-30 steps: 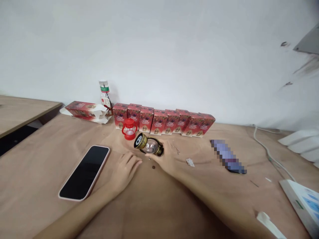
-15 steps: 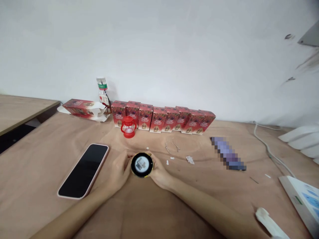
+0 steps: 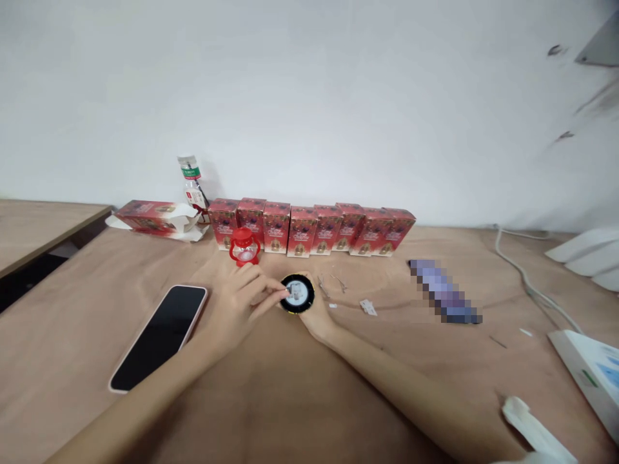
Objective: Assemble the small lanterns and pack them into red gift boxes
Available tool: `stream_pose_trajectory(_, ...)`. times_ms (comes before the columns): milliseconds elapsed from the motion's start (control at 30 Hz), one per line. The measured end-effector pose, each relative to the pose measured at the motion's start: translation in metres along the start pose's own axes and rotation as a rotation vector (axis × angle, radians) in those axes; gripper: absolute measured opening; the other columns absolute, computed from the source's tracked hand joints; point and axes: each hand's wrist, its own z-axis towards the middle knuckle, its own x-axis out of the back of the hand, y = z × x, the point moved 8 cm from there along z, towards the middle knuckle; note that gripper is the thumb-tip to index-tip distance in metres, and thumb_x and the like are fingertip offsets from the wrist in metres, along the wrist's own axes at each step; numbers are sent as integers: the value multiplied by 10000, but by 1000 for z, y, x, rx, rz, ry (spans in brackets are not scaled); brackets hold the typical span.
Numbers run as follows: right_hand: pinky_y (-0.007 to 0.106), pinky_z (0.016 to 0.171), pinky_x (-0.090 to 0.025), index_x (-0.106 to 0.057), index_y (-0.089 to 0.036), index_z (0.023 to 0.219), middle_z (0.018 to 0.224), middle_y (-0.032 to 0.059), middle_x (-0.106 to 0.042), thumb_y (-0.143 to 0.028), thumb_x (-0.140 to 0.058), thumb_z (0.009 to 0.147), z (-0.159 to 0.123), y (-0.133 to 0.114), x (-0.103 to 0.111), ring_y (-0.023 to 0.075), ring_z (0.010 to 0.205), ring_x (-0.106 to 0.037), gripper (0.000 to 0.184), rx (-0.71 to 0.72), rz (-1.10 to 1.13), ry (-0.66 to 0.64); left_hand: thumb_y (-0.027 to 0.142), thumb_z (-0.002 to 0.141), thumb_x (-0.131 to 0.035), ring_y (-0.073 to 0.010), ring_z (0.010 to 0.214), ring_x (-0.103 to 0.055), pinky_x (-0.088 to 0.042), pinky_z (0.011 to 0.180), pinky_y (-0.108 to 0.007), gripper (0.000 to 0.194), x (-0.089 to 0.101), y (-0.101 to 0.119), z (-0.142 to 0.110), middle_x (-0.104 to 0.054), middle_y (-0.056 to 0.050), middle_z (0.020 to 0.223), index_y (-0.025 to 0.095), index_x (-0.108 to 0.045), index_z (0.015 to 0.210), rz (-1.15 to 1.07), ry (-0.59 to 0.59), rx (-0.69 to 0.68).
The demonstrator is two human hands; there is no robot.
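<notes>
A round object (image 3: 306, 294) with a black rim, a thin gold edge and a pale centre faces up at me over the table. My right hand (image 3: 316, 319) grips it from below and the right side, its fingers mostly hidden behind. The thumb and fingertips of my left hand (image 3: 244, 301) come together at the left part of the pale centre; anything between them is too small to make out. Just beyond my left hand a small red lantern (image 3: 245, 246) with a clear middle stands upright.
Several red printed boxes (image 3: 302, 232) stand along the wall, with an opened box (image 3: 149, 217) and a clear bottle (image 3: 191, 180) to their left. A phone (image 3: 159, 338) lies left, a pixelated flat item (image 3: 442, 291) right. Paper scraps (image 3: 367, 307) and a cable (image 3: 525, 283) lie about.
My left hand has let go of the round object's side and brought its fingertips onto its pale centre. The object, in my right hand, has moved right and slightly away from me.
</notes>
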Motion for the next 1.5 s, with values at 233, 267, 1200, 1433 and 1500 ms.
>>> stream_pose_trajectory(233, 284, 706, -456, -408, -251, 794, 796, -36, -596, -341, -760, 592, -4, -9, -2, 154, 748, -575, 416, 33, 40, -47, 219, 901, -558, -94, 680, -527, -393, 605, -226, 102, -3, 18, 1, -580, 5, 760, 186, -643, 857, 62, -27, -49)
stream_pose_trajectory(267, 282, 709, -453, -404, -252, 799, 796, -38, -599, -329, -759, 596, -5, -10, -3, 153, 747, -578, 416, 32, 49, -70, 214, 900, -559, -93, 673, -524, -386, 604, -231, 100, -3, 21, 0, -582, 7, 750, 184, -644, 856, 74, -17, -64)
stream_pose_trajectory(1200, 412, 826, -483, -615, -213, 779, 812, 5, -692, -330, -815, 453, 14, 14, 58, 221, 811, -631, 400, -94, 69, 286, 261, 831, -633, -223, 943, -599, -474, 844, -383, 127, -87, -66, -36, -638, -53, 955, 190, -668, 930, 69, -362, 457)
stream_pose_trajectory(1433, 394, 828, -502, -598, -219, 773, 805, -2, -679, -343, -804, 465, 17, 4, 46, 208, 819, -635, 390, -31, 27, 190, 269, 904, -525, -223, 915, -595, -444, 766, -352, 171, -95, -57, -32, -666, -69, 917, 187, -674, 891, 370, -459, 220)
stream_pose_trajectory(1500, 392, 835, -501, -591, -220, 800, 828, -3, -669, -341, -813, 445, 17, 2, 45, 210, 848, -628, 435, -25, 33, 189, 235, 910, -505, -234, 894, -600, -441, 737, -355, 180, -97, -52, -30, -668, -94, 897, 157, -667, 887, 460, -470, 124)
